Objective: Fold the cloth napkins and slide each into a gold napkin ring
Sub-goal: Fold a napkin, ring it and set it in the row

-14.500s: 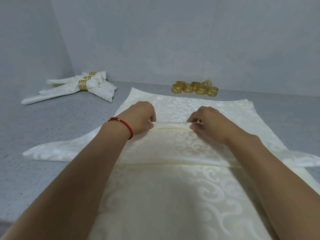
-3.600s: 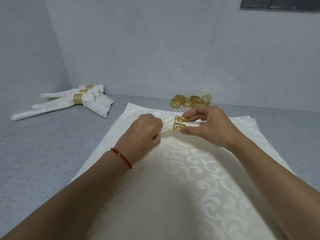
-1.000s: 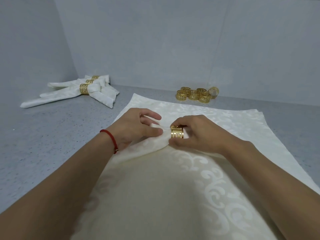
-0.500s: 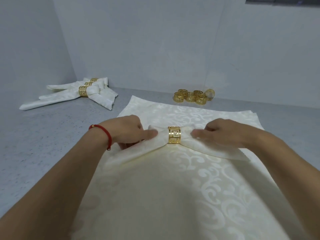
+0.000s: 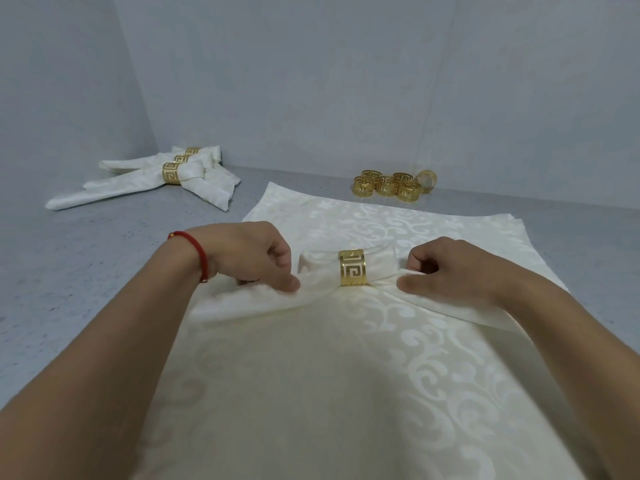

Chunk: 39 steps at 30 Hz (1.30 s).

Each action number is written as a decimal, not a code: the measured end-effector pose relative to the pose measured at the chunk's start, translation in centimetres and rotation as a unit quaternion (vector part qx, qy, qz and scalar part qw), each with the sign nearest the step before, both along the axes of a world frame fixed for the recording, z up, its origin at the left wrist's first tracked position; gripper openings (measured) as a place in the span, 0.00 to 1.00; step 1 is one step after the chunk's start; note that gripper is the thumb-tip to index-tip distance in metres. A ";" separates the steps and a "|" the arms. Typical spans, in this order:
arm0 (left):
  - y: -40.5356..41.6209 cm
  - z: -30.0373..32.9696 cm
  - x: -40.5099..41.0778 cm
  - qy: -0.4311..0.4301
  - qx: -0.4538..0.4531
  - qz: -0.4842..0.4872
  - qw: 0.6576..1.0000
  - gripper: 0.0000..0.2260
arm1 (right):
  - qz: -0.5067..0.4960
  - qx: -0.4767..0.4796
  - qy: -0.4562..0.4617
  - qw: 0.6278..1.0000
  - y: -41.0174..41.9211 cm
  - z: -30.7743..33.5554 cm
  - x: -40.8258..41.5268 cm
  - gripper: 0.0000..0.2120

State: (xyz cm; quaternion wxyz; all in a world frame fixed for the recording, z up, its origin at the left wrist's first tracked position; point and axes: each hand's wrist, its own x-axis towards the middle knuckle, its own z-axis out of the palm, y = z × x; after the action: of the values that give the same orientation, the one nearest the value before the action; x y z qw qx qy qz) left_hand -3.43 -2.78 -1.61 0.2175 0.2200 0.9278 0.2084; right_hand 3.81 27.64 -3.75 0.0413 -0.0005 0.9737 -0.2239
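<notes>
A folded cream napkin (image 5: 318,270) lies across the stack of flat napkins (image 5: 329,393), threaded through a gold ring (image 5: 353,268) with a cut-out key pattern at its middle. My left hand (image 5: 256,254), with a red cord at the wrist, pinches the napkin's left tail just beside the ring. On the other side my right hand (image 5: 450,265) pinches the right tail. Both tails spread down and outward from the ring.
Three finished ringed napkins (image 5: 180,178) lie at the back left of the grey speckled counter (image 5: 86,271). Several loose gold rings (image 5: 394,183) sit in a cluster by the back wall. Walls close the counter at the left and back.
Both hands have moved slightly outward along the tails and now pinch them. The ring stays at the napkin's middle, with the loop behind it puffed out wider.
</notes>
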 end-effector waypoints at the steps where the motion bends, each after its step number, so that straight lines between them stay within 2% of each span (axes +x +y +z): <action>1: 0.0 0.0 0.1 -0.018 0.018 0.008 1.000 0.15 | 0.001 0.007 0.000 1.000 -0.1 0.1 0.2 0.14; 3: 0.4 0.0 0.2 -0.038 0.051 0.047 0.997 0.21 | 0.004 0.006 0.010 1.000 -0.4 0.5 0.6 0.10; 5: 0.9 -0.2 0.0 -0.012 0.033 0.077 0.996 0.26 | 0.015 -0.030 0.064 0.997 -1.0 0.6 0.6 0.11; 8: 1.5 -0.9 -0.2 0.036 0.029 0.084 0.995 0.24 | 0.075 -0.045 0.186 0.979 -2.6 -0.8 -0.3 0.20; 13: 2.1 -1.6 -0.3 0.071 0.054 0.082 0.993 0.27 | 0.099 -0.035 0.247 0.963 -4.2 -2.8 -1.4 0.14; 19: 2.7 -1.9 -0.3 0.068 0.120 0.105 0.985 0.16 | 0.087 -0.049 0.220 0.970 -4.0 -2.9 -1.8 0.14; 23: 2.5 -2.1 -0.4 0.027 0.199 0.129 0.971 0.17 | 0.073 -0.063 0.202 0.975 -4.0 -3.1 -1.8 0.14; 26: 2.5 -2.2 -0.4 -0.003 0.223 0.127 0.967 0.18 | 0.063 -0.077 0.191 0.977 -4.1 -3.1 -2.0 0.14; 28: 2.6 -2.1 -0.4 -0.008 0.218 0.113 0.969 0.17 | 0.071 -0.049 0.201 0.976 -4.1 -3.0 -1.7 0.16; 31: 2.5 -1.8 -0.5 -0.012 0.193 0.098 0.976 0.14 | 0.092 0.042 0.233 0.967 -4.2 -2.9 -0.8 0.24; 34: 2.8 -2.2 -0.4 0.030 0.157 0.087 0.983 0.23 | 0.101 0.049 0.226 0.968 -4.5 -3.1 -0.7 0.23; 37: 3.2 -2.9 -0.1 0.118 0.150 0.111 0.975 0.21 | 0.058 -0.038 0.206 0.976 -4.4 -2.7 -1.0 0.22; 39: 3.2 -3.2 0.0 0.124 0.167 0.110 0.972 0.24 | -0.005 -0.092 0.178 0.980 -3.7 -2.1 -1.1 0.14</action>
State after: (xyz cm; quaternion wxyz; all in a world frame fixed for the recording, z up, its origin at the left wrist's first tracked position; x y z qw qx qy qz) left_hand -3.46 0.45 -4.77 0.0370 0.1737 0.9181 0.3542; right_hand 2.72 23.96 -5.83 -0.1340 -0.0392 0.9408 -0.3088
